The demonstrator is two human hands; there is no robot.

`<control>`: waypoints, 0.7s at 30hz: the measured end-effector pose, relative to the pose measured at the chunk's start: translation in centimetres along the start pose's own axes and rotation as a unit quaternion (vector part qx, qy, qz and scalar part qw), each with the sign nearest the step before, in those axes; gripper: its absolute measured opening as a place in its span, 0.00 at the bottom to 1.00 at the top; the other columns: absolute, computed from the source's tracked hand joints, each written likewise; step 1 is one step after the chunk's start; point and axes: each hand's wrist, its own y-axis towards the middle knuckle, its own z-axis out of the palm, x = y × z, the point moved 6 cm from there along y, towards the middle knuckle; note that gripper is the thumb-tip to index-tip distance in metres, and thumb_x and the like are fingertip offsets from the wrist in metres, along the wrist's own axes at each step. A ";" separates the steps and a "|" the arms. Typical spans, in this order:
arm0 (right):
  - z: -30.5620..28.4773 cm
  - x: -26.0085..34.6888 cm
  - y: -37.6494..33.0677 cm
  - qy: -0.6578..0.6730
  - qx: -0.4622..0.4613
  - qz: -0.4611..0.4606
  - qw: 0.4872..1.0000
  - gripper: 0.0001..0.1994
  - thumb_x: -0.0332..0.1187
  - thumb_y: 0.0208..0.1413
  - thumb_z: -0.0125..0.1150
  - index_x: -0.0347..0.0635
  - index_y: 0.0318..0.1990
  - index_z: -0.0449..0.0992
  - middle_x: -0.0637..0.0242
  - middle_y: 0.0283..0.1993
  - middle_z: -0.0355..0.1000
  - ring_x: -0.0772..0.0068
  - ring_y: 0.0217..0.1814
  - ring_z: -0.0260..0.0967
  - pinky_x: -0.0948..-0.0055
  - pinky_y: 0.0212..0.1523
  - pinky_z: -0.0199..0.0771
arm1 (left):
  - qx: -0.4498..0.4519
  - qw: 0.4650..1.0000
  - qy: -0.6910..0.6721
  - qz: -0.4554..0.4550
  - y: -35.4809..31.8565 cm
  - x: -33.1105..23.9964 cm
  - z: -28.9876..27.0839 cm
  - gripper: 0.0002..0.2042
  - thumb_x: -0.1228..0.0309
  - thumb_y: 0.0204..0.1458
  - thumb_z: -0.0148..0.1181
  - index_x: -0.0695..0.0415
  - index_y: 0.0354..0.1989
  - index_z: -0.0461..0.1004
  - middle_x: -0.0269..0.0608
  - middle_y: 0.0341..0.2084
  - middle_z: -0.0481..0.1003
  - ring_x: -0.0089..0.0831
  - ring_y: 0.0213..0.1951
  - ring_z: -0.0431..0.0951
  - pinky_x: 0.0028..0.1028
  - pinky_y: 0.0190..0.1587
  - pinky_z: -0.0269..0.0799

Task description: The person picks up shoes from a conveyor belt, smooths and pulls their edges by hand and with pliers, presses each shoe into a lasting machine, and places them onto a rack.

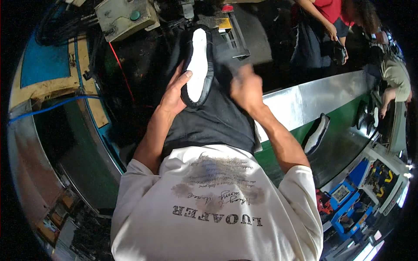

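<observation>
The left hand (174,93) grasps a black shoe (198,65), white sole up, over the lap. The right hand (246,89) is motion-blurred just beside the shoe; whether it is clenched or released cannot be told. A grey machine housing (124,17) with a green button stands beyond. A second black shoe (315,135) lies on the green conveyor (344,130) at right. Blue bins (348,204) sit lower right

One shoe (198,65) up at twelve o'clock, sole showing, a second shoe (315,134) on the belt (339,143) at three. Two hands at work here: left hand (173,93), right hand (246,89). Two other people at one o'clock.
</observation>
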 end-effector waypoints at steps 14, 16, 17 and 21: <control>-1.9 -0.7 1.1 -0.121 0.098 -0.085 0.984 0.14 0.32 0.53 0.71 0.40 0.42 0.72 0.46 0.32 0.80 0.39 0.36 0.82 0.43 0.39 0.84 | -0.009 0.929 0.367 0.046 -0.8 0.2 3.7 0.54 0.77 0.57 0.72 0.58 0.85 0.37 0.59 0.81 0.47 0.46 0.79 0.55 0.36 0.78 0.54; -4.8 1.7 3.7 0.012 -0.033 -0.081 0.996 0.15 0.29 0.53 0.70 0.37 0.44 0.71 0.43 0.32 0.78 0.34 0.35 0.79 0.42 0.37 0.80 | -0.014 0.890 0.447 0.084 -1.4 -0.4 4.2 0.54 0.77 0.57 0.71 0.61 0.85 0.37 0.61 0.82 0.46 0.45 0.81 0.50 0.35 0.79 0.52; -4.7 1.9 4.6 0.061 -0.089 -0.069 0.992 0.15 0.30 0.54 0.70 0.37 0.45 0.71 0.43 0.33 0.78 0.33 0.36 0.79 0.42 0.38 0.81 | -0.013 0.888 0.453 0.082 -1.2 -0.4 4.2 0.54 0.77 0.57 0.71 0.64 0.84 0.36 0.63 0.81 0.46 0.46 0.80 0.51 0.34 0.79 0.53; 2.7 -4.1 8.6 -0.209 0.180 -0.022 0.961 0.15 0.33 0.58 0.66 0.35 0.46 0.71 0.37 0.37 0.81 0.33 0.41 0.83 0.42 0.43 0.84 | -0.021 0.888 0.457 0.046 -0.8 -0.2 4.2 0.54 0.78 0.57 0.71 0.63 0.84 0.35 0.62 0.82 0.45 0.45 0.80 0.51 0.35 0.78 0.57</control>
